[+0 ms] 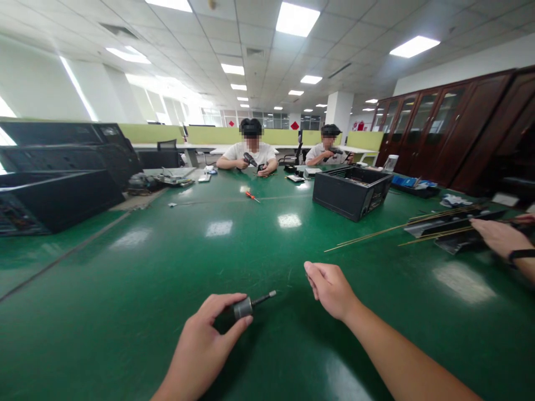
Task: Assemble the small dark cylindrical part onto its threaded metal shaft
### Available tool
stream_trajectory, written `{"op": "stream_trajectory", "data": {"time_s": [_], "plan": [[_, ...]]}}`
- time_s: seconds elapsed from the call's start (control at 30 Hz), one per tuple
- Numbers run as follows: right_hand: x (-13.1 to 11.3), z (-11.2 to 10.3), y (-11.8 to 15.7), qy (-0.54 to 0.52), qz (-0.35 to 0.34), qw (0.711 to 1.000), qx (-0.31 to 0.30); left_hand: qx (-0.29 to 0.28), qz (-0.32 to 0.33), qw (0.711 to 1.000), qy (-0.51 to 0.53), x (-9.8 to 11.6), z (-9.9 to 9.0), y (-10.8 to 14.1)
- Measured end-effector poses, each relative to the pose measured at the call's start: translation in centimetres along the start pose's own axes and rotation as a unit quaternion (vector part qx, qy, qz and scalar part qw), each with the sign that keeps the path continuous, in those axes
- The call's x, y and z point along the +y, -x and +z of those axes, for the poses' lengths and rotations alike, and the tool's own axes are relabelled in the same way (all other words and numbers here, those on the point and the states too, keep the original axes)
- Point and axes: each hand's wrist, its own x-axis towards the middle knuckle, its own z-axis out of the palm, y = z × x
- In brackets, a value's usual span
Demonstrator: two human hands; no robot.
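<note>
My left hand (213, 328) grips a small grey metal cylinder (243, 308) between thumb and fingers, low in the middle of the head view. A thin dark shaft with a lighter tip (272, 293) sticks out of the cylinder toward the right. To the right of that tip, my right hand (330, 285) is closed above the green table (175, 278), its thumb and fingers pressed together. Whatever it may hold is hidden by the fingers.
An orange-handled screwdriver (252, 196) lies farther back. An open black computer case (351, 192) stands back right, more cases (62, 195) at left. Thin brass rods (376, 231) and a person's hand (501, 236) are at right. Two people sit across.
</note>
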Motion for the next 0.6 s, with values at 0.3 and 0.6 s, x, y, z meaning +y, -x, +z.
{"op": "stream_trajectory", "data": {"time_s": [0.3,0.6], "plan": [[-0.7,-0.2,0.1,0.054,-0.004,0.999,0.009,0.093,-0.161,0.963,0.195,-0.9,-1.9,-1.7],[-1.3,0.0,0.4,0.081,-0.007,0.997,-0.006,0.037,-0.116,0.993,0.003,0.4,-2.4,-1.3]]}}
